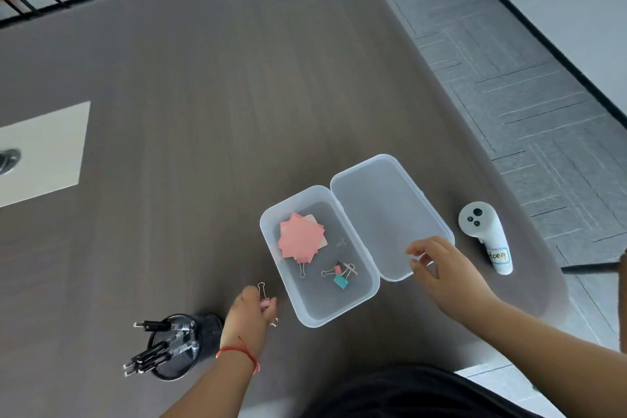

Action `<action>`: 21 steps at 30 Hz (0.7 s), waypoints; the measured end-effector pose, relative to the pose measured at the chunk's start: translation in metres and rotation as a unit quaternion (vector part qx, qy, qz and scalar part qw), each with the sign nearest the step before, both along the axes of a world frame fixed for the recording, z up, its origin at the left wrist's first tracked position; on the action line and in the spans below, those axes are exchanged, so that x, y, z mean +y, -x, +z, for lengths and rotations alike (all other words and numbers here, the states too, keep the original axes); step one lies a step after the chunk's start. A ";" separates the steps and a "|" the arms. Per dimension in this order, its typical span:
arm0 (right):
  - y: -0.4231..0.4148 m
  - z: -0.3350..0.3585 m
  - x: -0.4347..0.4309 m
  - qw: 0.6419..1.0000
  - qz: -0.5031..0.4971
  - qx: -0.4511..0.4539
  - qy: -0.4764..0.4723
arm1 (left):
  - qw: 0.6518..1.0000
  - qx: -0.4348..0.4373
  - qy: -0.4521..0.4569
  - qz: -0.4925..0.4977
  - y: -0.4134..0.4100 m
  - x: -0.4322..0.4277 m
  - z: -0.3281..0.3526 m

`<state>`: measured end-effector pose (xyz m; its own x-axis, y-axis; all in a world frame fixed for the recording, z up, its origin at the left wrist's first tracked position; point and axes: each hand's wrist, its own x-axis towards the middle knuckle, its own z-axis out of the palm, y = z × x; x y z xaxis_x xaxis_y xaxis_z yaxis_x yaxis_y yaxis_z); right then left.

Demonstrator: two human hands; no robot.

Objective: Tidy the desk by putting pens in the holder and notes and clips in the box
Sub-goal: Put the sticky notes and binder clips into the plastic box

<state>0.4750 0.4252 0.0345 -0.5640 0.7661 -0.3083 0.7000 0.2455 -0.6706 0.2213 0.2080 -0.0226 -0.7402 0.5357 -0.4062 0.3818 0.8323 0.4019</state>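
- A pale rectangular sheet of paper (44,151) lies flat at the far left edge of the dark grey-brown wooden bench (210,95), well apart from everything else.
- A black wire-mesh pen holder (190,346) stands near the bench's front edge, at about 7 o'clock from the box, with black-and-clear pens (159,343) leaning out to its left.
- The left hand (249,316), a red string bracelet (239,351) on its wrist, is closed around a pink binder clip (264,299) just beside the holder; the clip's wire handle pokes up towards 12 o'clock.
- The clear plastic rectangular box (271,248) sits open just right of that hand, holding a fanned stack of pink sticky notes (300,237) and small pink and teal binder clips (339,273).
- Its hinged clear lid (383,207) lies flat at 2 o'clock.
- The right hand (444,268) pinches the lid's near corner, fingers curled on its rim.
- A white handheld controller with black buttons (483,231) lies at 3 o'clock from the lid.
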 end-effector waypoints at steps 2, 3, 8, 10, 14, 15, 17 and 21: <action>0.000 0.003 0.001 1.000 0.001 0.003 0.002 | 0.995 -0.011 -0.056 0.076 -0.003 0.001 0.021; -0.001 0.005 0.002 1.000 0.001 0.007 0.002 | 0.990 -0.015 -0.082 0.117 -0.006 0.003 0.033; -0.014 0.014 -0.002 0.997 0.035 -0.010 0.068 | 0.961 -0.009 -0.191 0.198 -0.031 0.036 0.086; -0.020 0.010 -0.007 0.988 0.046 -0.048 0.142 | 0.970 -0.032 -0.196 0.139 -0.042 0.060 0.092; -0.020 -0.003 -0.013 0.947 -0.040 -0.066 0.311 | 0.987 -0.124 -0.102 0.006 -0.059 0.110 0.066; -0.019 -0.005 -0.013 0.922 -0.107 -0.039 0.369 | 0.987 -0.143 -0.075 0.008 -0.059 0.118 0.056; -0.016 -0.010 -0.012 0.856 -0.234 0.029 0.461 | 0.979 -0.191 -0.064 0.042 -0.058 0.126 0.045; -0.012 -0.016 -0.008 0.803 -0.321 0.105 0.491 | 0.986 -0.150 -0.047 0.061 -0.046 0.132 0.026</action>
<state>0.4866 0.4170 0.0182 -0.2693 0.3657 -0.8909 0.3165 -0.8401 -0.4405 0.2672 0.3404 0.0032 -0.6555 0.4967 -0.5689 0.1342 0.8179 0.5595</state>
